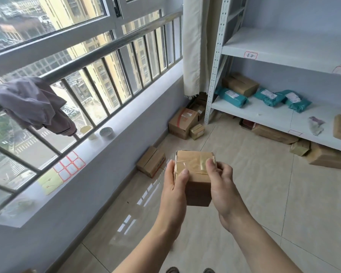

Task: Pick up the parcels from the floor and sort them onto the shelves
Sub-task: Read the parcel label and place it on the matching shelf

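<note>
A small brown cardboard parcel (197, 174), sealed with clear tape, is held in front of me above the floor. My left hand (174, 184) grips its left side and my right hand (221, 182) grips its right side, thumbs on top. The white metal shelf unit (264, 113) stands at the right. Its lower board carries a brown box (240, 84) and three teal mailer bags (231, 95). More cardboard parcels lie on the floor by the wall: one close by (152, 161) and a larger one (182, 123) with a small one (196, 131) beside it.
A window with a metal railing (106, 56) runs along the left; a grey cloth (34, 107) hangs over the railing. Label sheets (69, 166) and small tins rest on the sill. A curtain (193, 46) hangs beside the shelf post. Boxes (274, 133) lie under the bottom shelf.
</note>
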